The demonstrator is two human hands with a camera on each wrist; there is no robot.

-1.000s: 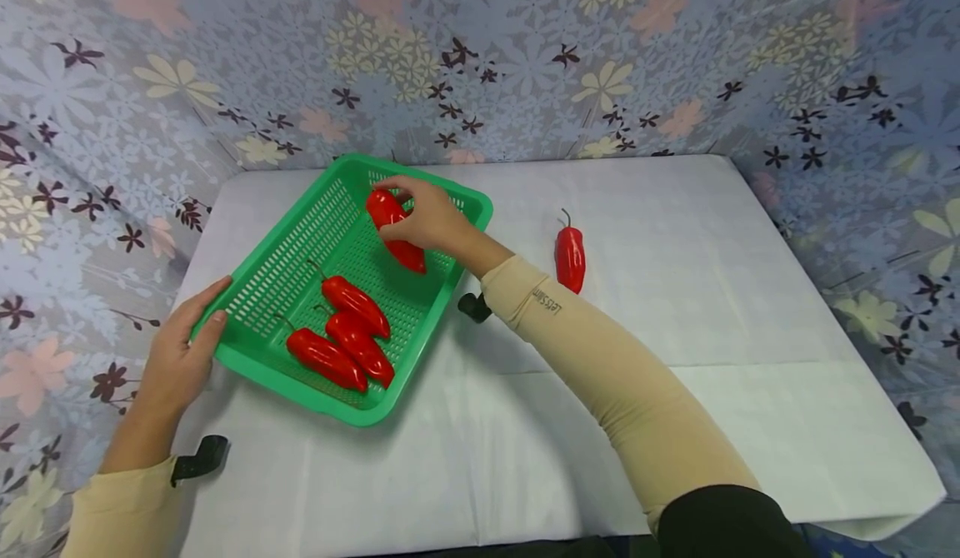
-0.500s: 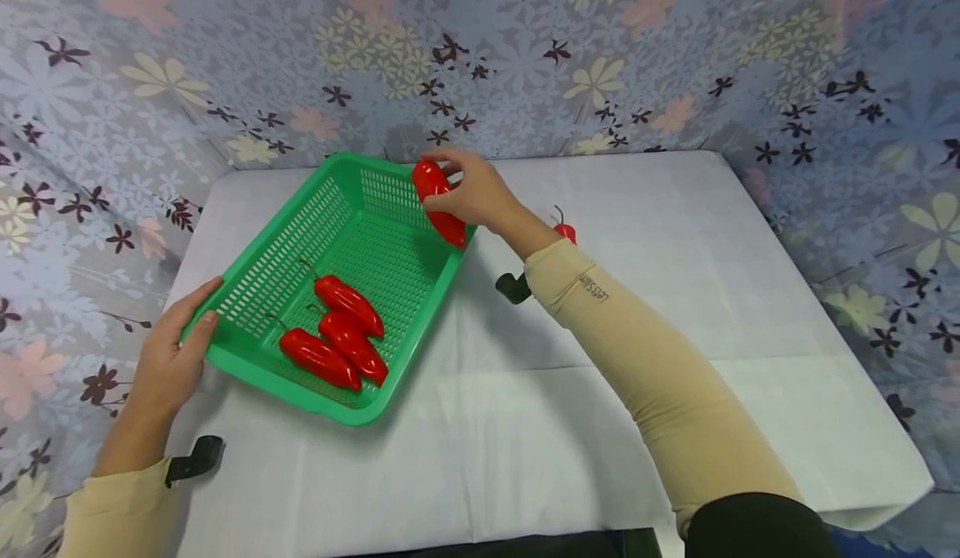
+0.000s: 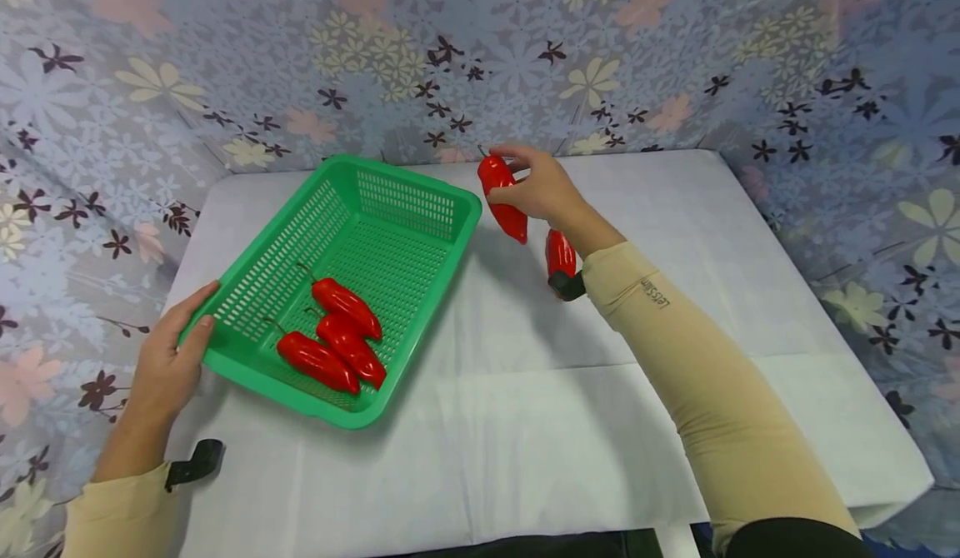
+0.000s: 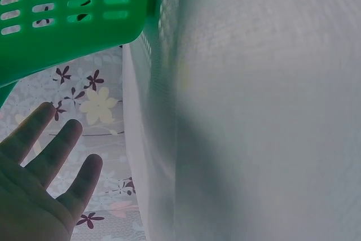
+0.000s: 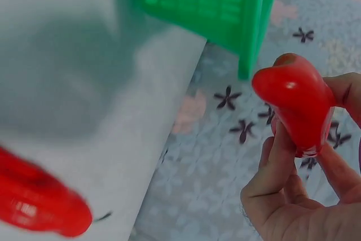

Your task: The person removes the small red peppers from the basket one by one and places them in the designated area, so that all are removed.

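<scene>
In the head view, my right hand (image 3: 543, 187) pinches a red pepper (image 3: 498, 179) between thumb and fingers, raised over the table just right of the basket. The right wrist view shows that pepper (image 5: 299, 100) end-on among the fingers. My left hand (image 3: 168, 366) holds the near-left corner of the green plastic basket (image 3: 262, 385) with thumb and forefinger. Three other fingers (image 4: 65, 145) stretch out straight below the basket wall in the left wrist view. Three red peppers (image 3: 347, 306) lie inside the basket, side by side near its front.
Another red pepper (image 3: 560, 251) lies on the white-covered table (image 3: 525, 450), partly hidden behind the right wrist's black camera mount (image 3: 566, 285). Flower-patterned cloth (image 3: 510, 50) hangs behind the table and along both sides.
My right hand has lifted the pepper out of the basket and carried it right, past the far-right rim. The left hand keeps its hold on the basket corner.
</scene>
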